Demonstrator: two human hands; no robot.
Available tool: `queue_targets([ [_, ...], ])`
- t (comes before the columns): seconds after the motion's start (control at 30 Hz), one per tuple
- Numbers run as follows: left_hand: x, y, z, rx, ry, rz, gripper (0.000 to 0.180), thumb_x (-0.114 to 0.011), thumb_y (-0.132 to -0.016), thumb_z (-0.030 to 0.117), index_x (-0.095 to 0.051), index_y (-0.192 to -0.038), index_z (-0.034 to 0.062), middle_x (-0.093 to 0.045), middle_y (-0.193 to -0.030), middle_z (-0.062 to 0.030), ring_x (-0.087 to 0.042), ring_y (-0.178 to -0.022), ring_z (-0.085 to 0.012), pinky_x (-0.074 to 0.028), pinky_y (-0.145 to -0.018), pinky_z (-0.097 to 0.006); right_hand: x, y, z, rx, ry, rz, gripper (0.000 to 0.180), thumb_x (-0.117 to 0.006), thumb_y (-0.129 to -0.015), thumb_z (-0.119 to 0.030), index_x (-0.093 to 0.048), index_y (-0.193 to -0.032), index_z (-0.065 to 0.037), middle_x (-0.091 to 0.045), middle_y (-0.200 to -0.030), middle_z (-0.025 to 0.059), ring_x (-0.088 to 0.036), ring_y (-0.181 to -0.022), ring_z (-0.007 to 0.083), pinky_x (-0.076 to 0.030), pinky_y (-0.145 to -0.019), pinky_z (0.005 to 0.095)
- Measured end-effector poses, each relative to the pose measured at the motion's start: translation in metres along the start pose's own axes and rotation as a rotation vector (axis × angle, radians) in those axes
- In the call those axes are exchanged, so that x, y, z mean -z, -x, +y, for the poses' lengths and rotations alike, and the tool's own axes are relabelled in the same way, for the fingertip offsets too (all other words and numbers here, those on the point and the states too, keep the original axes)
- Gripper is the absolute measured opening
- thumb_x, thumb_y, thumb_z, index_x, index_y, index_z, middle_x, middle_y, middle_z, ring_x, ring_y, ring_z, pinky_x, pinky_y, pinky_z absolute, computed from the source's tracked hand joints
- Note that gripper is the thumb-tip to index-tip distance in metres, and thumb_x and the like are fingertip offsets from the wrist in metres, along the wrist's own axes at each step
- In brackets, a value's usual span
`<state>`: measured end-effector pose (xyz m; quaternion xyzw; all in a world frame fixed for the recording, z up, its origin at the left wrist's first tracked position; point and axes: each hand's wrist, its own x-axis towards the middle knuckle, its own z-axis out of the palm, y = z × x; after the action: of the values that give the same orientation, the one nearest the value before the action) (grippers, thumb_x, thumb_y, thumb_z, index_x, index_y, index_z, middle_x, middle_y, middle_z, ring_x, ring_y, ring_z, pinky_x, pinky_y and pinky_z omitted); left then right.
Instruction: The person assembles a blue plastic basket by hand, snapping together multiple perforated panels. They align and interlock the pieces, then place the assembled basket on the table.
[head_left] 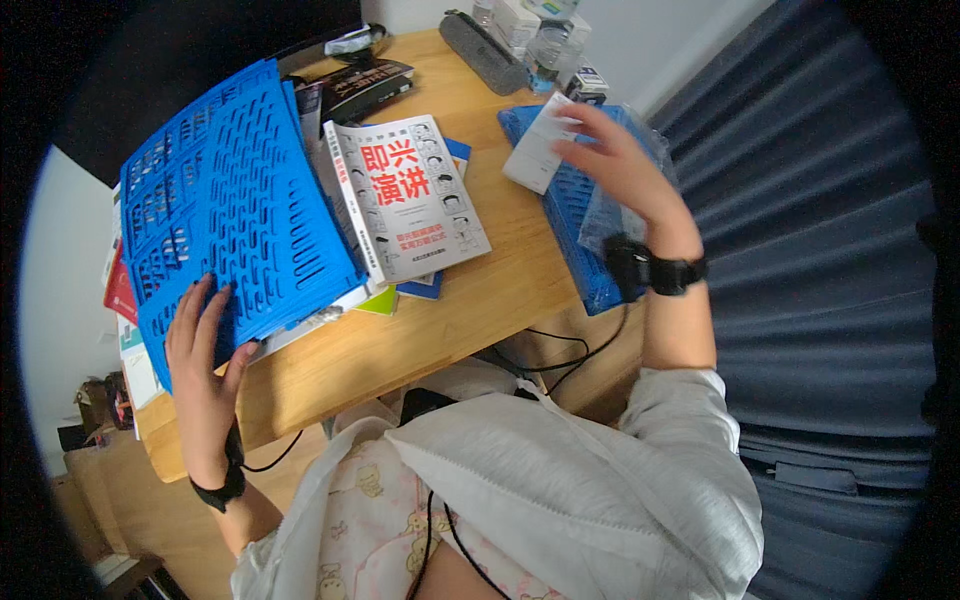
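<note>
My left hand (205, 365) lies flat with fingers spread on the near corner of a blue slotted plastic panel (235, 205) that rests on a pile of books at the left of the wooden desk (480, 300). My right hand (625, 165) holds a small white paper card (537, 150) over a second blue slotted panel (575, 215) at the desk's right edge. A clear plastic bag (605, 215) lies on that panel beneath my wrist. A white book with red lettering (410, 195) lies between the two panels.
A dark book (365, 85) lies behind the white one. A grey oblong case (483, 50), plastic bottles (548, 45) and a small box (587, 85) stand at the desk's far side. A dark blue curtain (800, 250) hangs at the right. Black cables (560, 355) trail below the desk.
</note>
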<state>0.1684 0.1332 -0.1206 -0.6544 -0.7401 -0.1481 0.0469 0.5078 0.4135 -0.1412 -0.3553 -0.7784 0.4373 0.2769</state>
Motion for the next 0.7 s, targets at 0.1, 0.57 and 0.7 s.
queue_targets([
  [0.1, -0.003, -0.001, 0.002, 0.018, 0.033, 0.001, 0.055, -0.068, -0.066, 0.01, -0.05, -0.118, 0.0065, -0.042, -0.129, -0.012, -0.037, -0.12, -0.0307, -0.027, -0.099, -0.039, 0.074, 0.053, 0.04, -0.14, 0.374, 0.288, 0.04, -0.063, -0.079, -0.026, -0.053, -0.109, -0.002, -0.058, -0.101, 0.0108, -0.054, -0.09, 0.018, -0.044, -0.078, 0.0286],
  [0.57, -0.002, -0.001, 0.02, 0.01, 0.248, 0.195, 0.045, -0.061, -0.074, 0.01, -0.05, -0.117, 0.0039, -0.041, -0.13, -0.0136, -0.037, -0.121, -0.0289, -0.026, -0.101, -0.039, 0.131, 0.055, 0.116, -0.723, 0.229, 0.392, 0.089, -0.065, -0.065, -0.058, -0.048, -0.106, 0.019, -0.056, -0.103, 0.0274, -0.058, -0.093, 0.0296, -0.045, -0.08, 0.0338],
  [0.7, -0.004, 0.001, 0.021, 0.017, 0.284, 0.286, 0.041, -0.06, -0.075, 0.013, -0.051, -0.115, 0.0037, -0.041, -0.13, -0.0146, -0.036, -0.121, -0.0294, -0.023, -0.102, -0.041, 0.125, 0.052, 0.114, -0.802, 0.286, 0.232, 0.081, -0.069, -0.062, -0.055, -0.055, -0.098, 0.016, -0.06, -0.095, 0.0241, -0.061, -0.085, 0.028, -0.047, -0.076, 0.0331],
])
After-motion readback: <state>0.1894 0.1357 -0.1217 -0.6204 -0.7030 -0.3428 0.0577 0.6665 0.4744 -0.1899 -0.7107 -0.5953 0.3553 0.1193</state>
